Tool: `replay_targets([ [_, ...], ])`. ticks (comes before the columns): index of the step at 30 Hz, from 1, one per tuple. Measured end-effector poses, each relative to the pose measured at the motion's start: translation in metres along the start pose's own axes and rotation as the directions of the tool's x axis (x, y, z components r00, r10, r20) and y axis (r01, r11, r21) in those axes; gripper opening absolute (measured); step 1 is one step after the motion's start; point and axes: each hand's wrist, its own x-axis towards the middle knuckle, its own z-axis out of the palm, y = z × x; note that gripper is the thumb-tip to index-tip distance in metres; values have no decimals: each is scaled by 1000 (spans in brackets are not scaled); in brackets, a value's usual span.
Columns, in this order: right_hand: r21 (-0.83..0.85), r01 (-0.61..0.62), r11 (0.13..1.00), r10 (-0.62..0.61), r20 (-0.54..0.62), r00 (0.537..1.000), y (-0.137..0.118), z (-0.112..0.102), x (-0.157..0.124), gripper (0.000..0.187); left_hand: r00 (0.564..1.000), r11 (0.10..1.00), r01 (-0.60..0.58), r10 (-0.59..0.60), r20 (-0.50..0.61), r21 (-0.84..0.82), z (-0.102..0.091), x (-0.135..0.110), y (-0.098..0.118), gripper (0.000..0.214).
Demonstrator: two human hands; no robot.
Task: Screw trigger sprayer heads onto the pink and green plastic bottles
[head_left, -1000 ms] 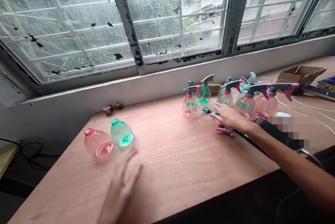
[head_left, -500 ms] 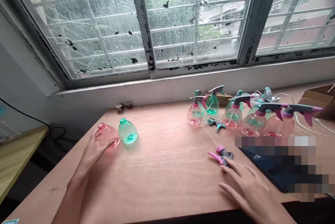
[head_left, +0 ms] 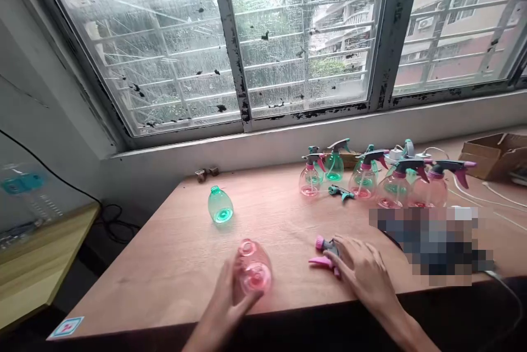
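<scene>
My left hand point(head_left: 228, 300) is wrapped around a clear pink bottle point(head_left: 253, 269) with no cap, near the table's front edge. My right hand point(head_left: 362, 272) rests on a pink and grey spray trigger head point(head_left: 323, 253), fingers curled over it. A green capless bottle point(head_left: 220, 206) stands alone further back on the wooden table point(head_left: 173, 264). Several assembled pink and green spray bottles point(head_left: 370, 179) are grouped at the back right. A loose green trigger head point(head_left: 341, 193) lies in front of them.
A cardboard box point(head_left: 494, 154) and white cables point(head_left: 494, 195) lie at the far right. A dark flat object sits beside my right hand, partly blurred out. A window and its ledge point(head_left: 263, 138) run behind. A lower yellow table point(head_left: 37, 253) stands to the left.
My left hand took the pink bottle from beside the green one and brought it to the front edge. My right hand dragged the pink trigger head closer and now covers it.
</scene>
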Motion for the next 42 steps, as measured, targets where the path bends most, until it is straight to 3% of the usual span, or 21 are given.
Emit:
replay_targets([
  [4, 29, -71, 997, 70, 33, 997, -10, 2, 13, 53, 967, 993, -116, 118, 225, -24, 33, 7, 17, 77],
  [8, 270, -100, 958, 94, 34, 995, -14, 10, 7, 62, 943, 984, -153, 172, 284, -87, 35, 8, 16, 79],
  [10, 539, -135, 831, 101, 92, 991, -15, 9, 6, 57, 953, 979, -160, 186, 239, -125, 31, 10, 10, 80],
  [12, 783, -214, 584, 109, 186, 977, -16, 5, 9, 52, 962, 969, -163, 198, 189, -187, 27, 14, 4, 82],
  [14, 901, -260, 348, 148, 221, 964, -16, -2, 12, 51, 973, 959, -151, 187, 134, -240, 25, 18, -1, 83],
  [15, 927, -254, 275, 184, 209, 961, -15, -5, 13, 52, 981, 958, -146, 173, 90, -245, 24, 20, -4, 85],
  [19, 974, -189, 124, 290, 147, 946, -11, -13, 10, 42, 979, 976, -150, 124, -163, -158, 24, 21, -10, 81],
  [24, 988, -150, -22, 326, 149, 934, -4, -15, 6, 29, 963, 983, -171, 152, -222, -72, 29, 16, -9, 74],
  [26, 992, -128, -22, 337, 128, 933, -4, -15, 5, 29, 957, 982, -188, 176, -232, -30, 30, 14, -9, 74],
  [31, 986, -91, 139, 327, 41, 944, -9, -13, 2, 39, 942, 967, -245, 255, -217, 72, 28, 11, -12, 74],
  [36, 995, -54, 84, 367, 19, 930, -9, -13, 4, 36, 932, 959, -272, 282, -228, 77, 27, 12, -14, 74],
  [38, 994, -46, 103, 370, 5, 929, -8, -13, 4, 35, 931, 958, -276, 288, -225, 82, 26, 12, -15, 74],
  [40, 980, -56, 191, 328, -10, 945, -9, -13, 4, 36, 926, 951, -294, 309, -216, 99, 27, 12, -14, 75],
  [42, 940, -71, 333, 266, -21, 964, -9, -13, 2, 40, 917, 936, -328, 348, -194, 129, 27, 11, -13, 74],
])
